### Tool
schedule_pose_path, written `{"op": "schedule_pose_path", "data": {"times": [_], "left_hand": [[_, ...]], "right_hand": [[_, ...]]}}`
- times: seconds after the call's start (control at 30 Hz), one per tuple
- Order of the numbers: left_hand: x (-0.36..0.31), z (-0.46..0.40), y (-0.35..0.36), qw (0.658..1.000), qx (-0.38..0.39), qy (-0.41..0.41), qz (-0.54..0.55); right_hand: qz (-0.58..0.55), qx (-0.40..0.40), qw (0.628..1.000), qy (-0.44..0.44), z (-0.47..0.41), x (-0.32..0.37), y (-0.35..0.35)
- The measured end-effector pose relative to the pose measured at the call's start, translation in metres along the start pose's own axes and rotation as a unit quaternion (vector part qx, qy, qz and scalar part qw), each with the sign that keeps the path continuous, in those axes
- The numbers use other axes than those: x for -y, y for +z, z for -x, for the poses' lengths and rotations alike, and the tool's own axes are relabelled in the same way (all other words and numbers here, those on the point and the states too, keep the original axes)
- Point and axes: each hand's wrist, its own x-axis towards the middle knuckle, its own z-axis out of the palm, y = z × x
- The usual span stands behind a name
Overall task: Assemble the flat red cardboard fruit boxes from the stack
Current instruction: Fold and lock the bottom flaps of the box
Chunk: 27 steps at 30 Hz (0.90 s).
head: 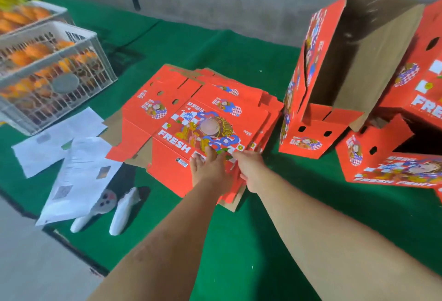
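Stack of flat red fruit boxes (203, 119) lies on the green cloth (263, 241), mid-scene, directly ahead of both my hands. Top blank (191, 133): long axis runs near-left to far-right.

My left hand (209, 169) lies flat on its near edge, fingers straight, pressing down. My right hand (251, 171) is just right of it at the stack's near-right corner; fingers appear curled at the cardboard edges, but I cannot tell whether they actually grip a sheet. Right hand is nearer the corner, so it seems best placed to peel the top blank.

Open cloth near me gives room to draw the blank back. Right: assembled boxes (334, 73) stand close beside the stack, so little clearance there. Left: paper sheets (71, 157) overlap the cloth; crates of oranges (47, 66) far left.
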Motion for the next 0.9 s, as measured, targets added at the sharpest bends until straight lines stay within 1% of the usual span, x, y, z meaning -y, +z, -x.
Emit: {"op": "schedule_pose_path", "data": {"times": [0.07,0.13,0.2,0.27,0.33,0.4,0.47,0.53,0.6,0.63,0.67,0.73,0.77,0.83,0.9], "left_hand": [[-0.001,0.006,0.004,0.999,-0.021,0.022,0.018],[-0.003,0.014,0.009,0.996,-0.061,0.036,0.054],[-0.004,0.028,0.017,0.986,-0.115,0.071,0.097],[-0.006,0.045,0.024,0.974,-0.139,0.101,0.147],[-0.004,0.058,0.028,0.966,-0.137,0.105,0.193],[0.001,0.064,0.024,0.957,-0.15,0.078,0.236],[0.011,0.068,0.014,0.942,-0.191,0.015,0.275],[0.026,0.07,-0.002,0.91,-0.243,-0.072,0.327],[0.041,0.068,-0.015,0.88,-0.275,-0.132,0.363],[0.048,0.066,-0.019,0.872,-0.274,-0.134,0.383],[0.052,0.064,-0.022,0.864,-0.255,-0.112,0.418],[0.045,0.068,-0.022,0.844,-0.182,-0.043,0.502],[0.035,0.075,-0.019,0.841,-0.142,-0.01,0.521],[0.007,0.093,-0.005,0.835,-0.094,0.058,0.539],[-0.023,0.111,0.008,0.814,-0.058,0.118,0.566]], "right_hand": [[-0.041,-0.013,0.999,0.021,-0.001,0.003,0.007],[-0.096,-0.053,0.994,0.013,-0.003,0.008,0.011],[-0.141,-0.084,0.986,-0.025,0.0,0.016,0.009],[-0.106,-0.099,0.986,-0.077,0.008,0.024,-0.002],[-0.083,-0.08,0.981,-0.153,0.02,0.033,-0.021],[-0.096,-0.039,0.974,-0.201,0.036,0.038,-0.044],[-0.11,-0.008,0.967,-0.228,0.053,0.036,-0.073],[-0.129,0.029,0.959,-0.252,0.069,0.029,-0.109],[-0.157,0.047,0.952,-0.258,0.086,0.015,-0.155],[-0.165,0.047,0.952,-0.255,0.095,0.007,-0.18],[-0.173,0.041,0.953,-0.247,0.105,-0.003,-0.204],[-0.177,0.018,0.958,-0.224,0.123,-0.028,-0.25],[-0.178,0.001,0.959,-0.219,0.131,-0.041,-0.27],[-0.197,-0.062,0.956,-0.207,0.146,-0.066,-0.301],[-0.223,-0.144,0.946,-0.184,0.159,-0.084,-0.325]]}}
